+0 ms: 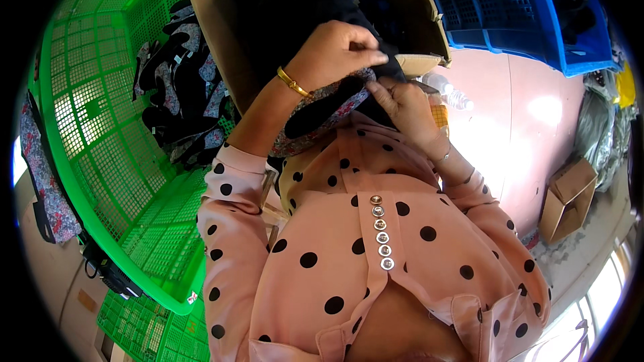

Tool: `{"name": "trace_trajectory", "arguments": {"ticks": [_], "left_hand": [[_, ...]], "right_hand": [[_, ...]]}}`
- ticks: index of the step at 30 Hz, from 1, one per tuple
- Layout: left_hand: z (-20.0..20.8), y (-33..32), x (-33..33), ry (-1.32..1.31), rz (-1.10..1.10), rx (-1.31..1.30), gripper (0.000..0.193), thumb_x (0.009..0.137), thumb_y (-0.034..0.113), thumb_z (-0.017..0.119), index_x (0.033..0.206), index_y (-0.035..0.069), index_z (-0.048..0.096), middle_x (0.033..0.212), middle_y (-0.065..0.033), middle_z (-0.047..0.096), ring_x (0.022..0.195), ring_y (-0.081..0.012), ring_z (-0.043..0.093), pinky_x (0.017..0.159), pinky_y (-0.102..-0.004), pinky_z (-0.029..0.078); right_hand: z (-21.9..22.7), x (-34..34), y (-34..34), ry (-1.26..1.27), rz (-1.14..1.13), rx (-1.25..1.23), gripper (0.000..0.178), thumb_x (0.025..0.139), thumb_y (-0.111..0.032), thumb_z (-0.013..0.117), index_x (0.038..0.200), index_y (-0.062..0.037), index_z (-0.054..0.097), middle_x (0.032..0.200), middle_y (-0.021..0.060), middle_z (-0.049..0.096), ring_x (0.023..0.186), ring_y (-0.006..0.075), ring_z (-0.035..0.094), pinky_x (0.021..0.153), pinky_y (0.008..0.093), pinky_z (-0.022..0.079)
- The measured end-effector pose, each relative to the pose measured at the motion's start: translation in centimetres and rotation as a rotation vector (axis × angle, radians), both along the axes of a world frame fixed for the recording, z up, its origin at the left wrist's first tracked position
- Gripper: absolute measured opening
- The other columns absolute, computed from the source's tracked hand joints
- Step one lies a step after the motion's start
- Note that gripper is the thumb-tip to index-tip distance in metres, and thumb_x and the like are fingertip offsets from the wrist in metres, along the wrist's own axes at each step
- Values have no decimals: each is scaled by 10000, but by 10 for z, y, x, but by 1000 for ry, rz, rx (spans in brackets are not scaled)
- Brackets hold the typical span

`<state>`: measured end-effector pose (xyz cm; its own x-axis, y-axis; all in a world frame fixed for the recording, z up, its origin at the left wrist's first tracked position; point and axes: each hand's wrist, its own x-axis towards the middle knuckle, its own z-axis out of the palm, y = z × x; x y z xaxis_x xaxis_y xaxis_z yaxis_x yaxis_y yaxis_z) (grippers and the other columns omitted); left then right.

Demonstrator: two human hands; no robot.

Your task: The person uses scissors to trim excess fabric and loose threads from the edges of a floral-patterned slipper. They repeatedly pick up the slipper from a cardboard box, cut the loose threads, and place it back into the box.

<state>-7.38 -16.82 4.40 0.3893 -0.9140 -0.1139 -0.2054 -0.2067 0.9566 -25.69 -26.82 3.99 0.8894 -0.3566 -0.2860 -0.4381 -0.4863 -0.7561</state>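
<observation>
A floral-patterned fabric piece with a black side (329,107) lies across my lap, close to my body. My right hand (410,112) pinches its edge between thumb and fingers. Just above that edge is my left hand (339,50), a gold bangle on its wrist. Its fingers are curled, with thumb and fingertips pressed together; whatever they may hold is too small to make out. Black cloth (288,10) spreads beyond both hands, inside an open cardboard box (211,17).
To the left, a large green plastic crate (100,154) holds several black and floral fabric pieces (184,87). A blue crate (496,7) stands at the far right. Clear plastic bottles (449,90) lie near my right wrist, and a small cardboard box (569,201) sits farther right.
</observation>
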Motion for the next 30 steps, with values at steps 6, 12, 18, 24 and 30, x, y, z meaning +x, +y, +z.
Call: {"name": "trace_trajectory", "arguments": {"ticks": [6, 12, 18, 24, 30], "left_hand": [[-7, 33, 5, -870, 515, 47, 244, 785, 171, 766, 982, 50, 687, 926, -64, 693, 845, -209, 625, 699, -320, 506], [11, 66, -75, -637, 282, 16, 235, 720, 143, 777, 929, 76, 693, 860, -62, 669, 812, -253, 598, 725, -346, 516], [-13, 68, -77, -159, 452, 64, 204, 783, 84, 733, 975, 19, 713, 835, -117, 683, 706, -252, 641, 673, -301, 528], [3, 73, -61, 555, 416, 28, 216, 876, 62, 695, 1044, -74, 682, 913, -75, 715, 798, -67, 623, 718, -197, 504], [10, 73, -61, 748, 379, 41, 242, 908, 63, 664, 1112, -67, 652, 981, -67, 694, 864, -78, 623, 793, -214, 507]], "right_hand": [[-18, 1, -21, -98, -237, 543, 472, 1040, -460, 390, 861, -58, 562, 619, -23, 407, 568, 66, 369, 545, 198, 298], [-25, 2, -20, -191, -145, 305, 407, 1025, -416, 459, 915, -36, 555, 638, 7, 450, 576, 97, 405, 553, 226, 351], [-9, -2, -29, -312, 162, -223, 361, 907, -363, 660, 988, -22, 575, 717, 127, 627, 635, 279, 634, 555, 349, 494], [7, 7, -26, -385, 387, -477, 377, 830, -393, 709, 908, -53, 564, 690, 95, 603, 630, 253, 642, 543, 342, 507], [16, 12, -28, -324, 430, -546, 368, 859, -412, 670, 868, -60, 563, 657, 86, 601, 604, 246, 641, 527, 331, 501]]}}
